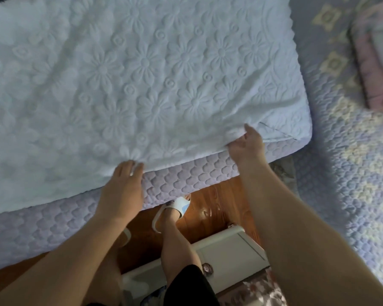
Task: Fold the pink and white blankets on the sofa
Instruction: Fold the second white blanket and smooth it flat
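White blanket (124, 80) lies spread flat on the sofa (186, 180) seat, embossed flower pattern up, near edge running along the seat front. Left hand (123, 186) at the near edge, fingers straight, tips resting on the blanket hem; not gripping. Right hand (245, 143) at the near right part of the edge, thumb on top and fingers curled under, pinching the hem; fabric bunches at the pinch. Right corner of the blanket just past that hand, a stitched seam showing. Pink blanket (376, 62) sits folded on the other sofa section at upper right, well apart from the white one; blurred, detail unclear. Sofa cover is lilac quilted. Below: wood floor (217, 206), person's foot in a white slipper (177, 206) just beside the sofa front, pale cabinet (228, 257) behind the legs.
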Demonstrator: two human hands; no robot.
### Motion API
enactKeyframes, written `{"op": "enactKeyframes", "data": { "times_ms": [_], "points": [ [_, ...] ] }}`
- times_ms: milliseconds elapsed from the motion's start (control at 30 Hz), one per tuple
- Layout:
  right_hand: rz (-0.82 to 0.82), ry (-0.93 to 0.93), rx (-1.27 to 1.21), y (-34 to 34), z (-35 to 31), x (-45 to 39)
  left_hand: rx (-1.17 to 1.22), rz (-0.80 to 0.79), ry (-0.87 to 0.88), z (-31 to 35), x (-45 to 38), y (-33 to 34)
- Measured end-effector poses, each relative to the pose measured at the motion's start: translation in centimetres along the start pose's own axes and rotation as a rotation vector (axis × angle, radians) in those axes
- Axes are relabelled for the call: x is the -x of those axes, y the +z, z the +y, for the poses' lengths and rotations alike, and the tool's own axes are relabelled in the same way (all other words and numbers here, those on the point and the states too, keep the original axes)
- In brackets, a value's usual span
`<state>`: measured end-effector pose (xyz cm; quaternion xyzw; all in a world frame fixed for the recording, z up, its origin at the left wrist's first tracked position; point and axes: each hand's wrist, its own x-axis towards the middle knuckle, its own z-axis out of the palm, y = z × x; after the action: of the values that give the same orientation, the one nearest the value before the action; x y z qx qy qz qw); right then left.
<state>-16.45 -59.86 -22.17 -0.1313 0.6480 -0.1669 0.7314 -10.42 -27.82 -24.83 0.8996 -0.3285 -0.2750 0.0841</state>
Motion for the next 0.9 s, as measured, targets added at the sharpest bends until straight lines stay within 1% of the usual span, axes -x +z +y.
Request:
{"op": "enactKeyframes", "data": {
  "times_ms": [67, 100, 133, 200, 267, 300, 367, 400, 433, 467, 500, 633, 700, 767, 800, 867, 900],
  "points": [
    [-0.037, -0.048, -0.149, -0.5, -3.7, -0.8, -0.022, 0.024, 0.013, 0.0, 0.0, 0.1],
    [-0.019, -0.079, -0.190, -0.7, -5.5, -1.1, -0.044, 0.031, 0.007, 0.0, -0.1, 0.2],
    [0.015, -0.090, -0.251, -1.0, -7.1, -1.6, -0.070, 0.026, -0.006, 0.3, -0.3, 0.1],
    [0.127, -0.122, -0.245, -2.2, -10.3, -2.3, -0.117, 0.021, -0.042, 1.3, -0.9, -0.2],
    [0.216, -0.196, -0.070, -3.4, -12.8, -2.6, -0.165, 0.009, -0.069, 2.2, -1.5, -0.2],
    [0.209, -0.224, 0.017, -3.6, -13.6, -2.5, -0.189, -0.010, -0.084, 2.7, -1.9, -0.4],
    [0.208, -0.200, 0.112, -5.0, -16.1, -4.1, -0.255, -0.030, -0.092, 3.3, -2.7, -0.4],
    [0.273, -0.204, 0.021, -5.3, -17.3, -4.8, -0.290, -0.037, -0.090, 3.7, -3.0, -0.6],
    [0.337, -0.307, 0.099, -5.2, -18.6, -5.5, -0.324, -0.046, -0.081, 3.9, -3.3, -0.8],
    [0.411, -0.316, 0.140, -5.4, -19.6, -6.1, -0.354, -0.053, -0.067, 4.0, -3.5, -0.9],
    [0.472, -0.283, 0.195, -6.0, -20.4, -7.0, -0.383, -0.059, -0.049, 4.1, -3.8, -0.9],
    [0.529, -0.278, 0.495, -6.9, -20.2, -8.2, -0.451, -0.050, 0.003, 4.0, -4.2, -1.1],
    [0.552, -0.332, 0.577, -6.8, -19.8, -8.0, -0.466, -0.010, 0.027, 4.1, -4.4, -1.2],
    [0.613, -0.399, 0.665, -6.7, -19.0, -8.4, -0.457, -0.010, 0.022, 3.9, -4.3, -1.2],
    [0.670, -0.422, 0.700, -7.1, -18.2, -8.1, -0.430, -0.020, -0.002, 3.7, -4.1, -1.1],
    [0.805, -0.389, 0.739, -7.5, -16.1, -6.8, -0.312, -0.041, -0.085, 3.3, -3.5, -0.8],
    [0.827, -0.384, 0.767, -7.3, -14.5, -5.7, -0.233, -0.048, -0.116, 3.1, -3.0, -0.6]
  ]
}}
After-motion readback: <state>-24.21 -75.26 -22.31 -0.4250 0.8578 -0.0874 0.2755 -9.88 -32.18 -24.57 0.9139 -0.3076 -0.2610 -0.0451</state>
